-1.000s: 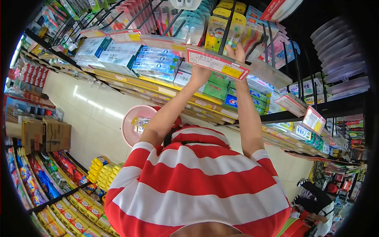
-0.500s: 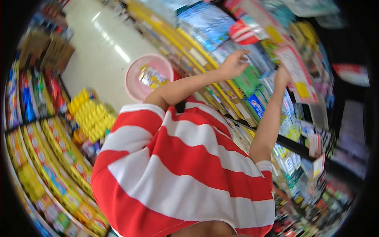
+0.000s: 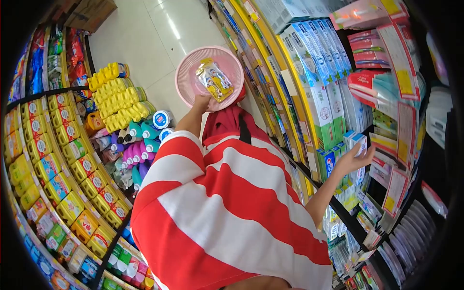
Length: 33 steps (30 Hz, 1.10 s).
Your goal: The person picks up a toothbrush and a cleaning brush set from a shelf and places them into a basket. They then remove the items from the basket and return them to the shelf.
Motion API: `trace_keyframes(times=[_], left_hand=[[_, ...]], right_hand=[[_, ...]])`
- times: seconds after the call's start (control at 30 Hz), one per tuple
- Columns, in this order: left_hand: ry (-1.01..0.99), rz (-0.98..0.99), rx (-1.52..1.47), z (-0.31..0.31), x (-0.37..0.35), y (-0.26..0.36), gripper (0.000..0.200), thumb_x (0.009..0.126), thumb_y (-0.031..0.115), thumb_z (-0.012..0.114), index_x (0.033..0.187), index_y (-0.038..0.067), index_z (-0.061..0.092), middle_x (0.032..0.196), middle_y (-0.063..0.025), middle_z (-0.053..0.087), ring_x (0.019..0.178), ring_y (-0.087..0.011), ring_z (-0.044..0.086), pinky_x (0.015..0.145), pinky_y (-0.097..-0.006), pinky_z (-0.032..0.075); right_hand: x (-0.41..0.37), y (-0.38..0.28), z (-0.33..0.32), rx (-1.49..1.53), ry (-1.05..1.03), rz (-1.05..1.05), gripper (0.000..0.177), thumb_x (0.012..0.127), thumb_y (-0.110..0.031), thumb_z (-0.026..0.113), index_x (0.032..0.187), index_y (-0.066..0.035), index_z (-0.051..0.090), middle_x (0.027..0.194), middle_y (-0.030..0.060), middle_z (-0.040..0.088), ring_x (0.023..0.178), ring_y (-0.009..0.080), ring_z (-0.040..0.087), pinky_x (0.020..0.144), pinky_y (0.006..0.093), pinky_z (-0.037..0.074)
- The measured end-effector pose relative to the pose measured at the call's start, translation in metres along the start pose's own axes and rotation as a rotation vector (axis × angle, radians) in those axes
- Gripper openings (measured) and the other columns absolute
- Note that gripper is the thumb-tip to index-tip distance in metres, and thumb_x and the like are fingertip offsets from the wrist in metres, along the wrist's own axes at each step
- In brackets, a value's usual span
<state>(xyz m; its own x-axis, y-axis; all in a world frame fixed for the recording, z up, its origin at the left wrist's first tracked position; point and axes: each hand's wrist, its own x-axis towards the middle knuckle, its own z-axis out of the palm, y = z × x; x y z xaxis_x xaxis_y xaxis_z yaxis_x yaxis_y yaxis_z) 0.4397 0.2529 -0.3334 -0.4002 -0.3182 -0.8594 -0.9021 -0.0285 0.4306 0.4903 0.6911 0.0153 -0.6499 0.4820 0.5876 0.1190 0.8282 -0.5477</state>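
Note:
My left hand (image 3: pixel 202 103) is at the near rim of a round pink basket (image 3: pixel 183 79), its fingers curled at the edge. Inside the basket lies a yellow and clear package (image 3: pixel 214 81) with cartoon figures on it. On the right, my right hand (image 3: pixel 356 157) is held with its fingers apart beside the toothpaste boxes (image 3: pixel 330 163) on the shelf. Nothing shows in its palm. Red packs marked Colgate (image 3: pixel 362 87) hang above it.
A shelf with a yellow edge (image 3: pixel 289 72) runs along the right, with price cards (image 3: pixel 397 186) sticking out. Yellow bottles (image 3: pixel 118 99) and purple bottles (image 3: pixel 135 153) stand on the left, beside a shelf of yellow packs (image 3: pixel 79 169). Cardboard boxes (image 3: pixel 89 14) sit at the top left.
My left hand has moved from near the right shelf down to the pink basket. My right hand has come down from the hanging packs, and its fingers now show apart. The view has shifted.

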Motion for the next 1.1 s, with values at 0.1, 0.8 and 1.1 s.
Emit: trace_keyframes(times=[0.1, 0.8, 1.1], left_hand=[[-0.065, -0.066, -0.063, 0.016, 0.000, 0.004, 0.032, 0.079, 0.016, 0.062, 0.102, -0.003, 0.054, 0.081, -0.0118, 0.055, 0.061, -0.0216, 0.055, 0.054, -0.0328, 0.049], [-0.184, 0.205, -0.449, 0.032, 0.031, 0.008, 0.018, 0.076, -0.004, 0.050, 0.093, -0.008, 0.051, 0.090, -0.0159, 0.055, 0.072, -0.0253, 0.060, 0.060, -0.0315, 0.055], [-0.527, 0.623, -0.143, -0.010, -0.116, 0.037, 0.006, 0.087, 0.001, 0.051, 0.081, -0.001, 0.053, 0.075, -0.0066, 0.057, 0.067, -0.0152, 0.060, 0.066, -0.0274, 0.052]], right_hand=[[-0.033, -0.014, -0.005, -0.014, -0.124, 0.083, 0.048, 0.087, -0.009, 0.055, 0.127, 0.005, 0.032, 0.130, 0.0185, 0.034, 0.116, 0.0268, 0.040, 0.098, 0.0396, 0.034], [-0.106, -0.061, 0.015, 0.070, -0.455, 0.159, 0.027, 0.084, -0.004, 0.054, 0.110, 0.001, 0.051, 0.116, 0.0165, 0.051, 0.110, 0.0290, 0.046, 0.095, 0.0353, 0.035], [-0.098, -0.053, 0.027, 0.328, -0.602, 0.071, 0.024, 0.084, -0.006, 0.054, 0.108, -0.003, 0.053, 0.111, 0.0133, 0.052, 0.106, 0.0295, 0.049, 0.092, 0.0357, 0.038]])
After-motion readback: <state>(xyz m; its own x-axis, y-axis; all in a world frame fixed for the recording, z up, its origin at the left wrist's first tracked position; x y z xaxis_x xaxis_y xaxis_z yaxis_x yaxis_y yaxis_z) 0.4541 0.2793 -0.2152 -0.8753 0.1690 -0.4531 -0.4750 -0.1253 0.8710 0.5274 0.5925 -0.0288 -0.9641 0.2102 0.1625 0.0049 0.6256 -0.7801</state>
